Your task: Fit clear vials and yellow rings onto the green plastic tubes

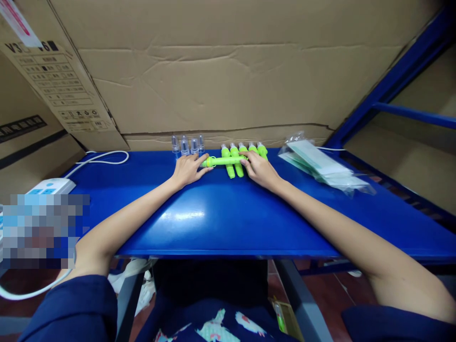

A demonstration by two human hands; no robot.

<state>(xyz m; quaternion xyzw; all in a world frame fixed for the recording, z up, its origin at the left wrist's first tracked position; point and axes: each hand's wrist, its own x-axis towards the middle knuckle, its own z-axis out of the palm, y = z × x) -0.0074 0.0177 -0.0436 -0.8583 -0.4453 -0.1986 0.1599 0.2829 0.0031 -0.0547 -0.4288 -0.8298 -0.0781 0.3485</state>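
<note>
A bright green pen-like tube [223, 161] lies crosswise at the far side of the blue table [213, 218]. My left hand [188, 169] pinches its left end and my right hand [260, 169] grips its right end. Behind and under it, several more green tubes [235, 156] lie side by side, pointing away from me. Just left of them stand several small clear caps [187, 145], close to my left hand's fingertips.
A stack of clear plastic bags [322, 166] lies at the right. A white power strip [50, 186] with its cable [103, 156] sits at the left edge. Cardboard boxes [221, 71] wall off the back; a blue shelf frame [399, 80] rises at right.
</note>
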